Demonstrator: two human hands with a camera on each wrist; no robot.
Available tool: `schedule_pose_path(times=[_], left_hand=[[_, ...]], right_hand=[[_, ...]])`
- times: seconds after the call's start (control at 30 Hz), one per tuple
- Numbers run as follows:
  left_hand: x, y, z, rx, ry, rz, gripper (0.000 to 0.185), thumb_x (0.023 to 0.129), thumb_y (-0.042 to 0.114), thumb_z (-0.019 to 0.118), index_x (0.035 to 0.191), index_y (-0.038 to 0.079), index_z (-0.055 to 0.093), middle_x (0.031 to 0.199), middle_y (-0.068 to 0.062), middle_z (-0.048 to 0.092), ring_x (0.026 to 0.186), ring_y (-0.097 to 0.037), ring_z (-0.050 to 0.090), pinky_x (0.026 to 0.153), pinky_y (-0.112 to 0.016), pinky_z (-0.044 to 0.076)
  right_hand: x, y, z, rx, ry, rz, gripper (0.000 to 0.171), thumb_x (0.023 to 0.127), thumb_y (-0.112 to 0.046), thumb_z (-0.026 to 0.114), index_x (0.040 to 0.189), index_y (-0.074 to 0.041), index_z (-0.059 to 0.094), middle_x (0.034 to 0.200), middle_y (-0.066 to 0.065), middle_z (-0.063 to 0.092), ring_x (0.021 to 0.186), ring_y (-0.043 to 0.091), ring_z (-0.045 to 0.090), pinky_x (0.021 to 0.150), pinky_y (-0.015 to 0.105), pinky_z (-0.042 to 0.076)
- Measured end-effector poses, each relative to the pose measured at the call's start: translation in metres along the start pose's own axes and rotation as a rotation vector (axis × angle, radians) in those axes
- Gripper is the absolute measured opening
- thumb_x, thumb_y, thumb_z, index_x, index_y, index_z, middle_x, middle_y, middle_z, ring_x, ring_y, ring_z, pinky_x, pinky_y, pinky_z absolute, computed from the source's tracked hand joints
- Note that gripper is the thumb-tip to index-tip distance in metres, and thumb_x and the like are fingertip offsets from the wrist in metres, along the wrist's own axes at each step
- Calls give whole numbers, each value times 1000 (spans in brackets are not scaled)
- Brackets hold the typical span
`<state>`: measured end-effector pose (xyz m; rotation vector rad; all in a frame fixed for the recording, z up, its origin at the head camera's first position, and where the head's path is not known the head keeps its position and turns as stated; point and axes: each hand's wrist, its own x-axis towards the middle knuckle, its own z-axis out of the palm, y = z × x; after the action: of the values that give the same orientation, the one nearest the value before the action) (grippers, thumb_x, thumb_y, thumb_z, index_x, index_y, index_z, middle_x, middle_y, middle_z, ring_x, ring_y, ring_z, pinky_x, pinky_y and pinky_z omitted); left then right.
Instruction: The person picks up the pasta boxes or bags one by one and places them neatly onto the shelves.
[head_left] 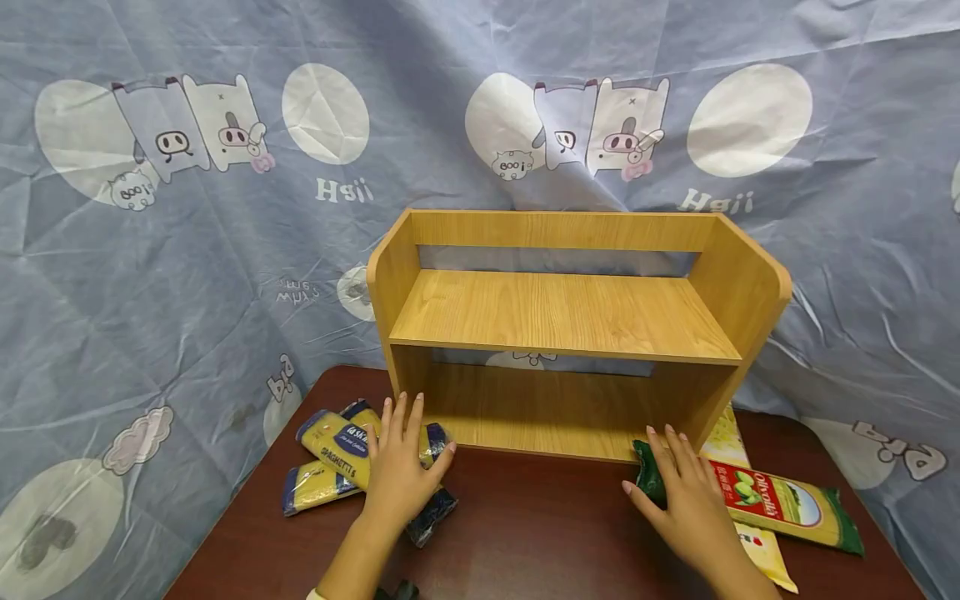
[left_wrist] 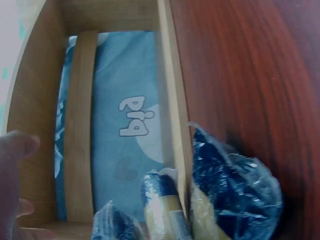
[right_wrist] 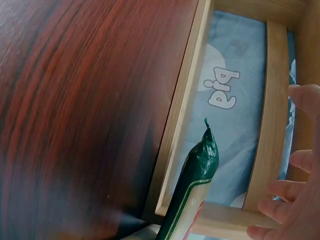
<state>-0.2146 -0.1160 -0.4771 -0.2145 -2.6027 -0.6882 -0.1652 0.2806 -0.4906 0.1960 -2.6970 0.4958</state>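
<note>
Spread wide, the left hand [head_left: 400, 473] hovers over spaghetti packets [head_left: 339, 450] — the right hand [head_left: 688, 502], likewise wide, over a green-ended packet [head_left: 776, 500].

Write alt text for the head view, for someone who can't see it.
A person's left hand and right hand, fingers extended, are held out before a two-level wooden shelf on a reddish-brown table. Blue-and-yellow spaghetti packs lie by the left hand; a green-ended yellow pack lies by the right. Behind hangs a blue-grey cartoon-printed cloth.
</note>
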Motion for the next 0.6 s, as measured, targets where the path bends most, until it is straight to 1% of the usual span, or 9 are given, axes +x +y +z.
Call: schedule_pose_path(times=[0.07,0.17,0.27,0.33,0.43,0.6], left_hand=[[4,0,-4,-42,21,-9,89,91,48,72,161,17,28,165,-17,29,155,-40,18,118,-73,15],[10,0,-11,-114,66,-26,84,92,41,72,160,13,30,163,-17,33,155,-38,21,118,-70,20],[18,0,-19,-179,118,-46,79,95,38,69,159,11,31,161,-17,35,152,-38,26,117,-68,27],[24,-1,-24,-218,145,-60,75,97,38,67,158,10,33,159,-18,36,150,-39,30,115,-66,31],[33,-1,-30,-260,151,-96,72,99,38,63,158,10,32,159,-17,35,147,-39,34,112,-65,36],[46,-1,-37,-337,136,-147,76,101,42,60,161,12,24,159,-19,33,145,-40,36,111,-64,38]], right_hand=[[-1,2,-2,17,17,2,89,91,-48,72,161,-14,28,157,31,33,143,54,31,120,68,13],[-3,7,-4,37,8,26,89,92,-48,71,161,-15,26,157,31,33,142,55,31,116,72,18],[-5,10,-7,48,-4,49,89,93,-47,70,162,-16,24,156,31,33,141,57,31,108,76,25],[-6,12,-9,55,-2,57,87,93,-46,70,161,-15,26,155,31,35,141,57,32,105,77,27],[-8,18,-11,68,-4,59,83,94,-42,71,159,-11,31,153,31,36,140,57,32,103,77,28],[-12,28,-14,77,-34,84,79,94,-43,70,157,-9,35,152,31,38,136,57,36,99,76,30]])
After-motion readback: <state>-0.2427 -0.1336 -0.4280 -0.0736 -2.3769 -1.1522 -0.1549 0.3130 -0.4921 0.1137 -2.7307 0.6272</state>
